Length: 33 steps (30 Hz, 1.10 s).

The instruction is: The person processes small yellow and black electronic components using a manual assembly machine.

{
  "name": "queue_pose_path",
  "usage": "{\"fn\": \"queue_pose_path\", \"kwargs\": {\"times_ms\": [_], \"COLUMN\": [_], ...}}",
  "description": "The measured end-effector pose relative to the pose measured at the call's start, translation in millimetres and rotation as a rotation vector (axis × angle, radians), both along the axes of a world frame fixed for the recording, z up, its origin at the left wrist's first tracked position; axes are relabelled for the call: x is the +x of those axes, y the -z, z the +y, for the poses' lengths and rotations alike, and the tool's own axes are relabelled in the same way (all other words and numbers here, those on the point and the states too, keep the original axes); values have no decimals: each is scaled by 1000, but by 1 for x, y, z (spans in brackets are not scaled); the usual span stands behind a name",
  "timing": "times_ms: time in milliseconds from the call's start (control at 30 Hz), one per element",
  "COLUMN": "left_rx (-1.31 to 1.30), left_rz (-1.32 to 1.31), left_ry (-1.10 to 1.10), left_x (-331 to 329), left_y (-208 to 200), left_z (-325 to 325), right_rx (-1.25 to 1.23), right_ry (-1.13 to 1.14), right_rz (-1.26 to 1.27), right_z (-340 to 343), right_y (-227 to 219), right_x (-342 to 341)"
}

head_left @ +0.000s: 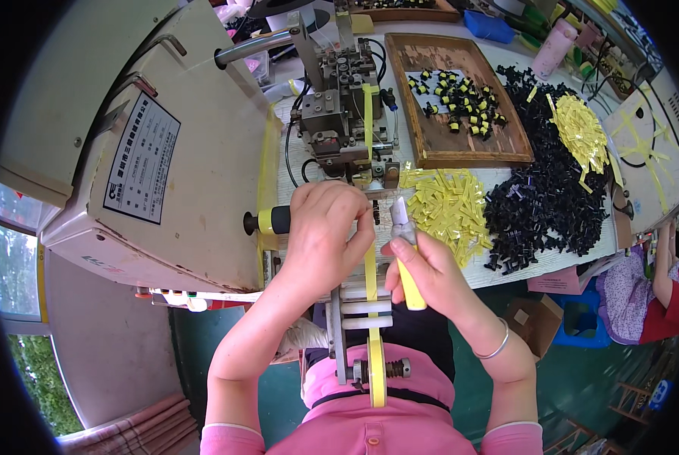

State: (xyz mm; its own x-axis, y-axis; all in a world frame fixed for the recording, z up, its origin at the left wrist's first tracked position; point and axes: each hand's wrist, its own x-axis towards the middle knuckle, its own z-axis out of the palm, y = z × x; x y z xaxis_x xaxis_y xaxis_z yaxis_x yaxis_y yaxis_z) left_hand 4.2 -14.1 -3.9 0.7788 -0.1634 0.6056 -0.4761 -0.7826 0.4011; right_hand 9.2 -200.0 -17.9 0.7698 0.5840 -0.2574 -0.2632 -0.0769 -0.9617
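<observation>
My right hand (433,274) is closed round a yellow-handled utility knife (411,282), its blade pointing up and away from me. At the front of a metal press head (338,125), my left hand (327,231) is bent over with curled fingers. Whatever its fingertips hold or touch is hidden behind the hand. A black cylinder with a yellow band (266,221) sticks out left of that hand. Between my two hands a yellow strip (370,265) runs down from the press to a reel (377,371) near my waist.
Right of the knife lies a pile of cut yellow strips (449,212), beside a heap of small black plastic parts (548,216). A wooden tray (472,158) holds black-and-yellow pieces. More yellow strips (580,133) top the heap. A large beige machine housing (195,182) stands left. Another person's arm (663,265) shows far right.
</observation>
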Motion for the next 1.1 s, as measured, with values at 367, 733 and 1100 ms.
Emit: {"fn": "queue_pose_path", "kwargs": {"times_ms": [367, 733, 1100], "left_rx": [-120, -61, -134], "left_rz": [52, -2, -3], "left_ry": [-16, 31, 6], "left_x": [0, 5, 6], "left_y": [-9, 3, 6], "left_z": [2, 1, -3], "right_rx": [53, 31, 122], "right_ry": [10, -2, -12], "right_rz": [67, 111, 273], "right_z": [9, 11, 19], "right_y": [2, 2, -5], "right_x": [-1, -1, -1]}}
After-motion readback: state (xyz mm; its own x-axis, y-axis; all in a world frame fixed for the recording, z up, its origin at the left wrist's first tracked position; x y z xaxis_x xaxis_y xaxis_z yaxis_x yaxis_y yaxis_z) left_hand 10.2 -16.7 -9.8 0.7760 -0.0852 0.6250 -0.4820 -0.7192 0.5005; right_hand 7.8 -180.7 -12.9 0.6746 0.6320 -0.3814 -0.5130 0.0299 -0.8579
